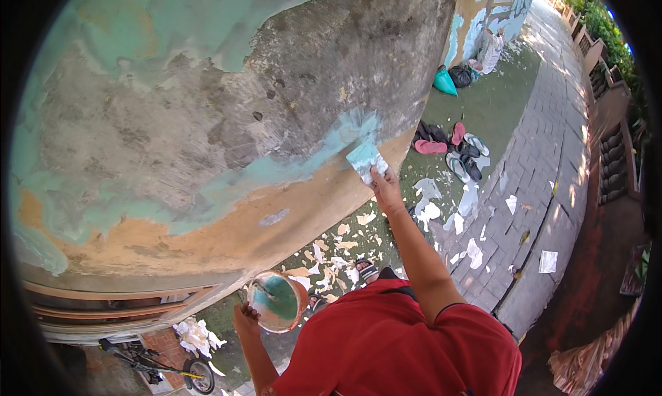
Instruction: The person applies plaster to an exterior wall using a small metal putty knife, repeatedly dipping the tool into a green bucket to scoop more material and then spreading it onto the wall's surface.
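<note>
My right hand [385, 188] is closed on the near edge of a flat, squarish spreader [365, 160], pale and smeared with light green paste. Its far edge is against or very close to the wall, by a fresh green streak [338, 135]. Lower down, my left hand [246, 318] grips the rim of an orange-brown bucket [302, 301]. Green paste [279, 296] lies inside it, and its inner wall is coated. The wall [207, 113] shows bare grey, mottled plaster, with green paste around the patch and a tan band below.
Peeled paint flakes [338, 255] litter the ground around my feet. Several sandals [455, 148] lie at the wall's base, with a green bag [445, 81] and a black bag [460, 75] beyond. A paved path [531, 168] runs along the right. A bicycle [158, 365] stands lower left.
</note>
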A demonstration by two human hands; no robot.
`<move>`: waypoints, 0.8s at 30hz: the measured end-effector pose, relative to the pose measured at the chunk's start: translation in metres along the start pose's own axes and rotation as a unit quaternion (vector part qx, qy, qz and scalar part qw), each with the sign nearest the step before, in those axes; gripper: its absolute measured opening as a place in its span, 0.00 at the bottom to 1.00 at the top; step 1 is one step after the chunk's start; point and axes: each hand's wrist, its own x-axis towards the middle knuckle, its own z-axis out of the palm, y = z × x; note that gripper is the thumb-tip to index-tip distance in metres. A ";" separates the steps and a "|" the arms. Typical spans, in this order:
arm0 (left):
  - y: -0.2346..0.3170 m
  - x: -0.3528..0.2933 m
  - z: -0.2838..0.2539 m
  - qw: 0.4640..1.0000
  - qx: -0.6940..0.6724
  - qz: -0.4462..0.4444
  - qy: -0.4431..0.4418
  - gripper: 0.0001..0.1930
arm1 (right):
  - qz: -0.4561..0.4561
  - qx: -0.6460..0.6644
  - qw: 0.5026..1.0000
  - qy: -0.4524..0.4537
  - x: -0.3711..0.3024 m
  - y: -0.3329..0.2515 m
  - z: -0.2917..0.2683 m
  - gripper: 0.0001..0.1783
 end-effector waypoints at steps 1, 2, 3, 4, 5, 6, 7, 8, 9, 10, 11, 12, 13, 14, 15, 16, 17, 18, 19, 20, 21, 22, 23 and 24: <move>0.001 -0.002 0.000 1.000 0.005 -0.002 0.005 0.21 | -0.016 0.011 1.000 -0.016 0.006 -0.012 0.015 0.18; 0.000 -0.002 0.000 1.000 0.003 -0.006 0.004 0.21 | -0.032 0.023 0.999 -0.034 0.015 -0.018 0.026 0.18; 0.000 0.000 0.000 1.000 0.001 -0.009 0.003 0.21 | -0.036 0.027 0.998 -0.047 0.026 -0.020 0.031 0.18; 0.000 0.001 0.002 1.000 -0.002 -0.012 0.000 0.21 | -0.041 0.031 0.997 -0.060 0.036 -0.022 0.037 0.18; 0.000 0.001 0.003 1.000 0.004 -0.012 0.003 0.21 | -0.045 0.035 0.996 -0.074 0.040 -0.023 0.039 0.18; -0.002 0.001 0.004 1.000 0.010 -0.012 0.006 0.21 | -0.034 0.019 0.998 -0.054 0.041 -0.017 0.033 0.18; -0.001 0.001 0.006 1.000 0.015 -0.011 0.008 0.21 | -0.024 0.004 0.999 -0.035 0.043 -0.004 0.024 0.18; 0.001 0.002 0.008 1.000 0.017 -0.009 0.004 0.21 | -0.014 -0.011 1.000 -0.017 0.046 0.009 0.014 0.19; 0.001 0.002 0.008 1.000 0.018 -0.009 0.002 0.21 | 0.016 -0.019 0.999 0.025 0.039 0.023 0.002 0.19; 0.000 0.001 0.007 1.000 0.019 -0.009 0.000 0.21 | 0.029 -0.021 0.998 0.043 0.032 0.037 -0.013 0.18; 0.000 -0.001 0.008 1.000 0.021 -0.006 -0.003 0.21 | 0.042 -0.022 0.997 0.062 0.024 0.049 -0.029 0.17; 0.001 -0.003 0.007 1.000 0.023 -0.001 -0.004 0.21 | 0.057 -0.023 0.995 0.079 0.017 0.056 -0.039 0.16; 0.002 -0.005 0.006 1.000 0.025 0.004 -0.006 0.21 | 0.059 -0.013 0.995 0.074 0.011 0.057 -0.044 0.16; 0.003 -0.006 0.004 1.000 0.022 0.005 -0.002 0.21 | 0.061 -0.002 0.996 0.069 0.006 0.056 -0.050 0.16; 0.004 -0.007 0.002 1.000 0.020 0.006 0.001 0.21 | 0.063 0.008 0.996 0.064 0.004 0.058 -0.053 0.16; 0.005 -0.009 0.001 1.000 0.017 0.006 0.004 0.21 | 0.051 0.020 0.997 0.052 0.005 0.053 -0.047 0.16; 0.006 -0.011 0.001 1.000 0.015 0.008 0.005 0.21 | 0.041 0.032 0.998 0.041 0.008 0.043 -0.039 0.16; 0.006 -0.013 0.002 1.000 0.013 0.010 0.007 0.21 | 0.030 0.043 0.998 0.029 0.012 0.033 -0.029 0.17; 0.007 -0.014 0.004 1.000 0.012 0.011 0.006 0.21 | 0.018 0.048 0.999 0.008 0.016 0.022 -0.019 0.16; 0.007 -0.015 0.007 1.000 0.017 0.007 0.009 0.21 | 0.016 0.038 0.999 0.008 0.023 0.022 -0.016 0.17; 0.007 -0.016 0.010 1.000 0.020 0.003 0.013 0.21 | 0.014 0.027 1.000 0.008 0.028 0.022 -0.013 0.17; 0.008 -0.016 0.012 1.000 0.024 0.001 0.016 0.21 | 0.012 0.017 1.000 0.008 0.031 0.023 -0.011 0.17; 0.009 -0.014 0.013 1.000 0.027 -0.002 0.015 0.21 | 0.017 0.011 1.000 0.011 0.036 0.032 -0.019 0.18; 0.009 -0.012 0.014 0.999 0.031 -0.005 0.015 0.21 | 0.032 -0.004 0.999 0.035 0.035 0.043 -0.028 0.18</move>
